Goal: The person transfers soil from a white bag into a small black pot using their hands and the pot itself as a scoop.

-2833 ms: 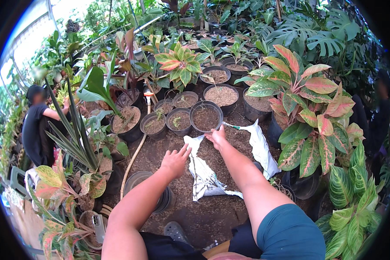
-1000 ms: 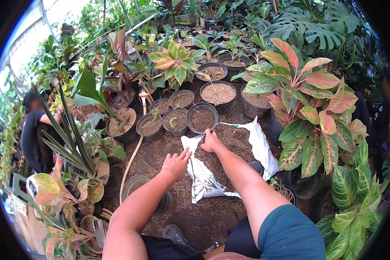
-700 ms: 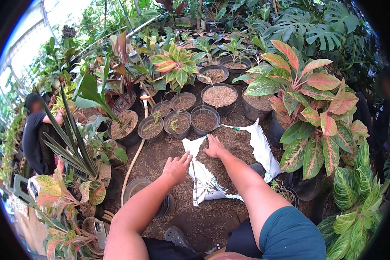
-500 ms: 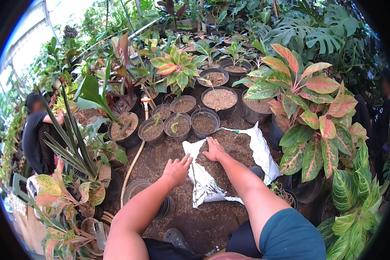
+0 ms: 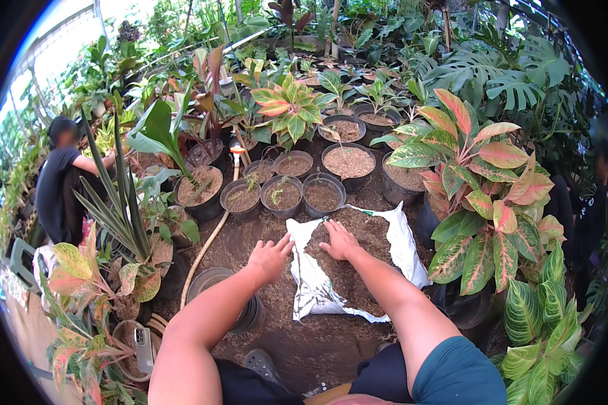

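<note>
A white plastic sack (image 5: 309, 297) lies torn open along its top on the ground in front of me, with dark brown soil (image 5: 366, 236) showing inside. My right hand (image 5: 341, 241) rests on the soil near the sack's far left part, fingers spread. Just outside the sack's left edge is my left hand (image 5: 270, 262), its fingers stretched out and the tips at or close to the white plastic. Whether they touch it, I cannot tell. Neither hand holds anything.
Small black pots (image 5: 282, 196) with soil and seedlings line up beyond the sack. Stacked pots (image 5: 250, 317) stand by my left forearm, near a beige hose (image 5: 205, 255). A large pink-green potted plant (image 5: 483, 182) crowds the right. A person in dark clothes (image 5: 64, 185) squats at far left.
My left hand's fingertips have come nearer to the sack's left edge. My right hand stays on the soil, slightly shifted. The whole view has tilted a little.
</note>
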### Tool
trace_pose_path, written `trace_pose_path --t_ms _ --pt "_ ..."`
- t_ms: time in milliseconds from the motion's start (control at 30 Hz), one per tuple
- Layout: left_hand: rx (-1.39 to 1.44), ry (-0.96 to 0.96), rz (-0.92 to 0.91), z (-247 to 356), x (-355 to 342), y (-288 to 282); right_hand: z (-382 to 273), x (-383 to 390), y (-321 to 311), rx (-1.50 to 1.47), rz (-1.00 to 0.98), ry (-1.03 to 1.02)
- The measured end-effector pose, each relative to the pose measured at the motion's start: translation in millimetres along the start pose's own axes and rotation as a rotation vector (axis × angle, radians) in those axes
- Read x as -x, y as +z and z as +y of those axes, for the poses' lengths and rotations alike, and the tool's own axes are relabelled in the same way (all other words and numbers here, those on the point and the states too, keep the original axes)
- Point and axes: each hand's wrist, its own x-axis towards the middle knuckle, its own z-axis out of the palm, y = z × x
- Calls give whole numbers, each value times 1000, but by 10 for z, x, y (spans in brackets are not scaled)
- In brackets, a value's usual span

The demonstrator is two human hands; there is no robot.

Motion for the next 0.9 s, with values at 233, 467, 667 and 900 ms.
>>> trace_pose_path --t_ms 233,467,667,900 --pt "7 44 28 86 143 -96 -70 270 -129 74 -5 -88" --pt "-3 83 3 114 346 -62 86 576 -155 239 -70 -161" --pt "-49 98 -59 93 552 23 146 1011 -207 339 -237 -169" --pt "-34 196 -87 260 682 16 353 1779 -274 440 -363 -233"
